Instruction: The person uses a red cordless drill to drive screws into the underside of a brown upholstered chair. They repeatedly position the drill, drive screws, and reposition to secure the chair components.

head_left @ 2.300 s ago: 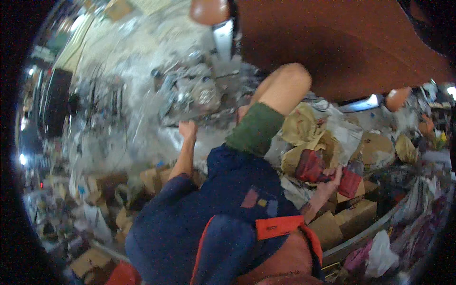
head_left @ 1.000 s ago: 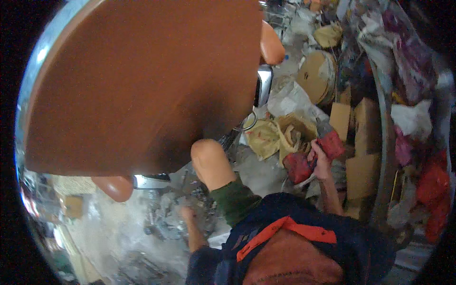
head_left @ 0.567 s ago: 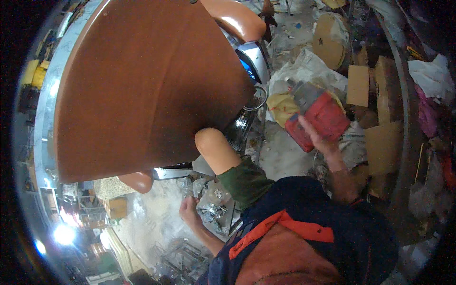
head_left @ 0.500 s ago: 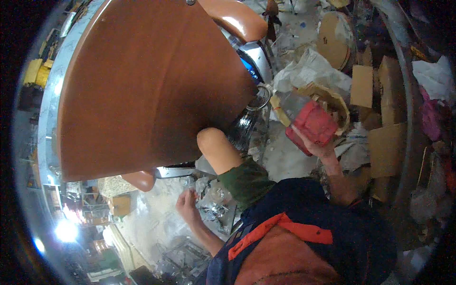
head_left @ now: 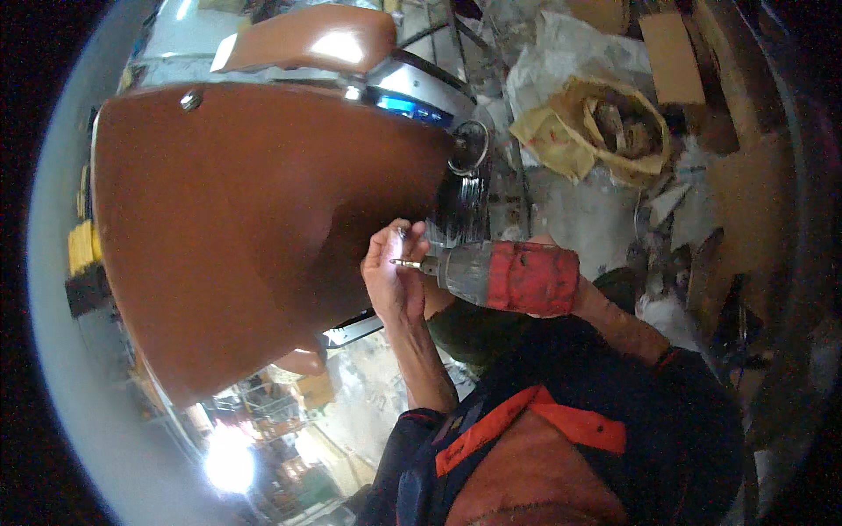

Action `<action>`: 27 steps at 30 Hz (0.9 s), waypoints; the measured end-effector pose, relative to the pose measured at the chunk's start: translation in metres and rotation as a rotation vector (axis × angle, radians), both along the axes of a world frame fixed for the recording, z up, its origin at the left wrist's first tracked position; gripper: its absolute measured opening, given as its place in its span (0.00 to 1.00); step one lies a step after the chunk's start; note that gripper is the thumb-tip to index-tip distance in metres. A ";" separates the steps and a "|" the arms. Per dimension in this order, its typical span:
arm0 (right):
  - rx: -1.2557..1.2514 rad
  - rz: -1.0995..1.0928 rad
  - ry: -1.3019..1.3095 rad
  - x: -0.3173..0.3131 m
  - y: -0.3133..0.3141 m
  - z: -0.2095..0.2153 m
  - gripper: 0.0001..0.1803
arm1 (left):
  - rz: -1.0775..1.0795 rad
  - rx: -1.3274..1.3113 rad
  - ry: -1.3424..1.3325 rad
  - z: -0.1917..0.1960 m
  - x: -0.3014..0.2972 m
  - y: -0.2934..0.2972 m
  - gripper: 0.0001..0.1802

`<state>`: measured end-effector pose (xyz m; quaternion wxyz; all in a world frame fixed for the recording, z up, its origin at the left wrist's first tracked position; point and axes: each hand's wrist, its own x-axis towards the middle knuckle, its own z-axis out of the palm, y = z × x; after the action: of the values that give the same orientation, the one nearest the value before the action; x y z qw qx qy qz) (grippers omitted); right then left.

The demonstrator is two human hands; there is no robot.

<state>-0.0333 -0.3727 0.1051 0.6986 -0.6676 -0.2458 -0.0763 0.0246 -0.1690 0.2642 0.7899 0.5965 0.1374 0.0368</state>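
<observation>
My right hand (head_left: 545,238) grips a red and grey power drill (head_left: 531,276), held level with its nose pointing left. A short bit (head_left: 406,263) sticks out of the chuck toward my left hand (head_left: 395,285), whose fingers curl upward and pinch a small shiny metal piece (head_left: 400,237). The piece is too small and glary to name. Both hands are just above the near right side of a large brown padded panel (head_left: 254,210). On that panel, at the far left, sits a round metal fitting (head_left: 191,100).
A brown padded armrest (head_left: 324,39) with chrome and blue-lit trim (head_left: 412,107) lies beyond the panel. To its right a metal ring (head_left: 468,147) stands over dark ribbed material. An open yellowish sack (head_left: 614,131) sits on the floor at the right, near cardboard (head_left: 671,57).
The drill has swung leftward from beside the sack to in front of me. My left hand has risen from low left to meet its bit. The view has turned, shifting the panel.
</observation>
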 end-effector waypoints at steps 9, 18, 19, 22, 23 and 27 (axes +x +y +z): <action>0.512 0.207 0.618 0.009 -0.031 0.019 0.08 | -0.067 0.025 0.132 -0.031 0.036 -0.007 0.06; 0.788 0.220 0.756 0.022 -0.022 -0.019 0.11 | -0.265 -0.358 0.226 -0.031 0.042 -0.034 0.09; 1.074 0.430 0.657 0.025 -0.020 -0.020 0.14 | -0.290 -0.440 0.211 -0.030 0.041 -0.036 0.10; 1.971 1.155 0.512 0.027 -0.023 -0.022 0.25 | -0.206 -0.486 0.219 -0.028 0.041 -0.041 0.10; 1.962 1.152 0.633 0.025 -0.030 -0.024 0.26 | -0.183 -0.562 0.213 -0.028 0.041 -0.043 0.09; 1.887 1.084 1.065 0.022 -0.053 -0.031 0.28 | -0.190 -0.550 0.184 -0.025 0.041 -0.046 0.08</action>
<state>-0.0108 -0.4260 0.0742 0.8656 0.3461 -0.0228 0.3612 0.0661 -0.2151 0.2391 0.9060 0.3712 0.1568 -0.1298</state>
